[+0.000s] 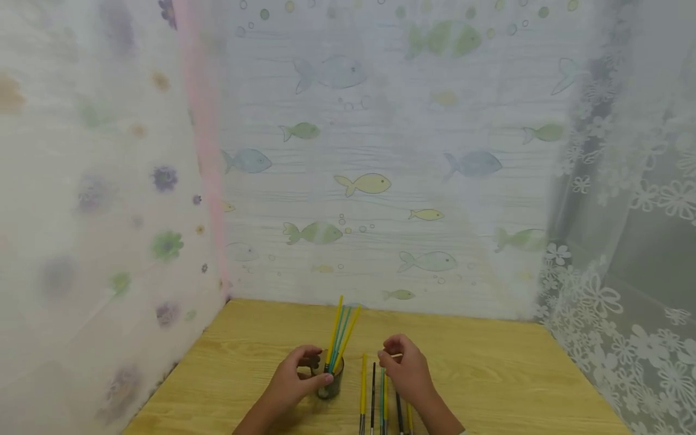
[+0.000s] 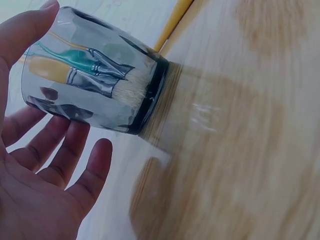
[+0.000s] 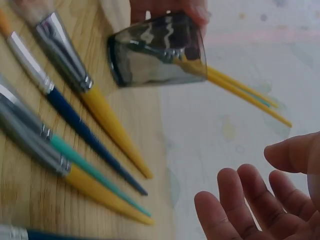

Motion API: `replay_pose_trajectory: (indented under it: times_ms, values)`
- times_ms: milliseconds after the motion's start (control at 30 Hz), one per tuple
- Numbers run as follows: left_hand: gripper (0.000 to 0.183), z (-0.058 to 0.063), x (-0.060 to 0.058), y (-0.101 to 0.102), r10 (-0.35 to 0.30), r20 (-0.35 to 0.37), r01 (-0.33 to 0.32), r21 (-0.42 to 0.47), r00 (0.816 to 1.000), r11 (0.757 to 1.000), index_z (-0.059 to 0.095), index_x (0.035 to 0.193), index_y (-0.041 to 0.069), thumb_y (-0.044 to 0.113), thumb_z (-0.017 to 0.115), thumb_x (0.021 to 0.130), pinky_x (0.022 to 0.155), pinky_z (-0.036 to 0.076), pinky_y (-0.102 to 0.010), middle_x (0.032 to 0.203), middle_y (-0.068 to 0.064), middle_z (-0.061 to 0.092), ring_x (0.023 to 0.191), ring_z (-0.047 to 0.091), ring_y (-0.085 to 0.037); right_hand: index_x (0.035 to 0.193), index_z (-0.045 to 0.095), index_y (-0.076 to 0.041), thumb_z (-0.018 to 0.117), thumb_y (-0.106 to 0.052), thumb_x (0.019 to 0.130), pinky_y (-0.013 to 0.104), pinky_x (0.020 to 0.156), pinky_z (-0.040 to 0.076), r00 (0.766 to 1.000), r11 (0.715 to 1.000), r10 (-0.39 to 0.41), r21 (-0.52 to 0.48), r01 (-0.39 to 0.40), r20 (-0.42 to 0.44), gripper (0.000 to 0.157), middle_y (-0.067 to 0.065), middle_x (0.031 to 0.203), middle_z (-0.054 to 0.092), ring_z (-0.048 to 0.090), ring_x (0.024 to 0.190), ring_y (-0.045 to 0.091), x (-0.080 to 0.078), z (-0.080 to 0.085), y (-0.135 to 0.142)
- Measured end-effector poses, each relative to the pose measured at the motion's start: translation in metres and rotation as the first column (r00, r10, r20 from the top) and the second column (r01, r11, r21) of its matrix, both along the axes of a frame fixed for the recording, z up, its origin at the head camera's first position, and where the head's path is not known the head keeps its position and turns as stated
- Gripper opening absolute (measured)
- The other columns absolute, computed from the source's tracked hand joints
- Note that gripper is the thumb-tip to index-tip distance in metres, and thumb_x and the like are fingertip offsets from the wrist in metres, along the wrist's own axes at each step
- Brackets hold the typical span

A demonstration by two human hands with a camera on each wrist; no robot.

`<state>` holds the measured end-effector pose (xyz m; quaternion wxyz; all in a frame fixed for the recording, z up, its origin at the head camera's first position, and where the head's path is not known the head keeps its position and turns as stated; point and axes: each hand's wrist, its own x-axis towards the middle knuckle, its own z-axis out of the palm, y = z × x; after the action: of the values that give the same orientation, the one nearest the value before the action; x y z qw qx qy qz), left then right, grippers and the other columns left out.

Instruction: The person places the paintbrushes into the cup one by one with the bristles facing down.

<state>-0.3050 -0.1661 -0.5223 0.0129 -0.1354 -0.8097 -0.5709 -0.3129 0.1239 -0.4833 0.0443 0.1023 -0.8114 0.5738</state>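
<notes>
My left hand [image 1: 293, 377] holds a smoky glass cup [image 1: 333, 386], with the thumb near its rim and the fingers round the other side. Inside the cup [image 2: 95, 75], several paintbrushes [image 1: 339, 338] with yellow and teal handles stand bristles down. My right hand [image 1: 406, 371] hovers over the tabletop with loosely bent fingers and nothing visible in it. Beneath and beside it lies a row of paintbrushes, among them a yellow-handled brush [image 3: 112, 125], a dark blue one [image 3: 95, 137] and a teal one [image 3: 97, 172]. Their handle ends point away from me.
The wood-grain table [image 1: 261, 338] ends at the back against a fish-print curtain [image 1: 380, 241]. A flower-print curtain [image 1: 109, 241] hangs on the left. On the right is a sheer curtain with white flowers [image 1: 598, 302].
</notes>
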Motion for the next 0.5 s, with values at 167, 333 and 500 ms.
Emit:
replay_pose_trajectory:
  times_ms: [167,333,500]
  values:
    - [0.063,0.001,-0.003,0.001,0.020,0.006,-0.020,-0.011,1.000,1.000,0.056,0.142,0.014,0.040,0.082,0.090,0.091,0.055,-0.040,0.132,-0.011,0.061,0.119,0.059,-0.026,0.118,0.062,-0.004,0.071,-0.024,0.100,0.037,0.072,0.062,0.999,0.999,-0.048,0.003,0.048,0.021,0.028,0.010,0.106,0.069,0.072,0.093,0.031,-0.001,-0.002,0.015]
    - [0.063,0.002,-0.006,0.000,0.029,0.006,-0.029,-0.021,1.000,0.999,0.057,0.140,0.013,0.040,0.083,0.089,0.089,0.053,-0.038,0.128,-0.011,0.062,0.116,0.059,-0.024,0.117,0.062,-0.003,0.071,-0.025,0.100,0.038,0.070,0.062,0.994,0.996,-0.093,0.007,0.093,0.055,0.029,0.011,0.105,0.069,0.072,0.092,0.029,-0.001,-0.005,0.029]
    - [0.067,0.000,-0.008,-0.003,0.051,0.002,-0.050,-0.041,0.999,0.998,0.057,0.141,0.011,0.043,0.083,0.088,0.095,0.054,-0.043,0.135,-0.012,0.062,0.122,0.059,-0.027,0.119,0.061,-0.001,0.069,-0.027,0.101,0.037,0.066,0.062,0.988,0.992,-0.122,0.054,0.118,0.091,0.033,0.010,0.104,0.066,0.070,0.089,0.024,-0.002,-0.008,0.042]
